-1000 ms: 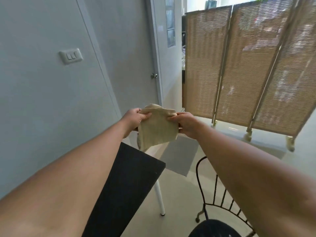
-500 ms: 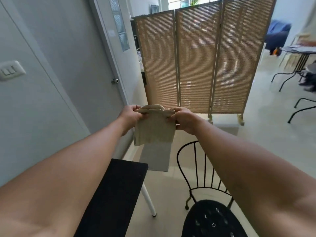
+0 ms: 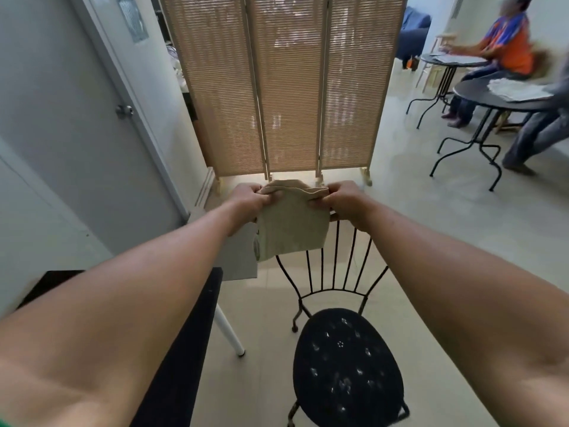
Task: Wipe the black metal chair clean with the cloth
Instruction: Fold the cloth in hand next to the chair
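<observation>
Beige cloth [image 3: 291, 223], folded, hangs between my two hands: my left hand [image 3: 246, 200] pinches its upper left corner and my right hand [image 3: 345, 200] pinches the upper right, both clenched on the fabric with fingers curled over the top edge. The cloth dangles in front of the black metal chair [image 3: 341, 334], covering the left part of the backrest top; I cannot tell whether it touches the rail. My right hand sits just at the top of the backrest, my left a little off to its side.

I judge wiping has not begun, and the step in hand is readying the cloth. To do it well I would keep the fold flat and taut, bunch it into one hand so a broad pad meets the metal, then start at the top rail and work down each thin spindle to the perforated round seat, which lies well below my grip. The black tabletop [image 3: 184, 349] stands close on the left.
</observation>
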The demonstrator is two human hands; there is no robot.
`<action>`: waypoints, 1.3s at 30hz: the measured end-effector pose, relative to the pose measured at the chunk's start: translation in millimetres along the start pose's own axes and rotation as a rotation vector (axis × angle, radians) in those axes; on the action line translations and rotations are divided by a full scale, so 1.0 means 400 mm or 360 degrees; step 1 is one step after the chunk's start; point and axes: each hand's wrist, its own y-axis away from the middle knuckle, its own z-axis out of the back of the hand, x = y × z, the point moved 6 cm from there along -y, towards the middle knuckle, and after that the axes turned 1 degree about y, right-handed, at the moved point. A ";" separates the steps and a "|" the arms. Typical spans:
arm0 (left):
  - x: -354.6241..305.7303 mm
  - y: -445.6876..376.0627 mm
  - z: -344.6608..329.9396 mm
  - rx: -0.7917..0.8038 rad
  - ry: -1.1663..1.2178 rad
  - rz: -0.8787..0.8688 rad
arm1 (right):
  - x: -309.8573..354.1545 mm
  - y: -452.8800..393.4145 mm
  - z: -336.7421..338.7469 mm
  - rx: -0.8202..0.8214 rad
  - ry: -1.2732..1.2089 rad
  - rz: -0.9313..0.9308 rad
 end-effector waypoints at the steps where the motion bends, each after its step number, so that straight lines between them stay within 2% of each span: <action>1: 0.005 -0.003 -0.017 0.0017 -0.0007 0.0017 | -0.010 -0.005 0.012 -0.0014 0.0037 0.0005; 6: 0.028 -0.041 -0.096 0.0059 -0.0068 0.0068 | -0.099 -0.046 0.061 -0.0023 0.0102 -0.0001; 14: 0.078 -0.054 -0.247 -0.0055 -0.0185 0.0174 | -0.245 -0.050 0.161 0.0049 0.0176 -0.0053; 23: -0.109 0.003 -0.307 -0.0259 -0.0089 0.0101 | -0.108 -0.008 0.311 0.0160 0.0252 0.0118; 31: -0.184 0.048 -0.276 -0.0380 -0.0011 0.0050 | 0.001 0.024 0.329 0.0206 0.0316 0.0274; 39: -0.173 0.015 -0.261 -0.0266 0.0021 -0.0002 | -0.003 0.016 0.310 0.0107 0.0370 0.0172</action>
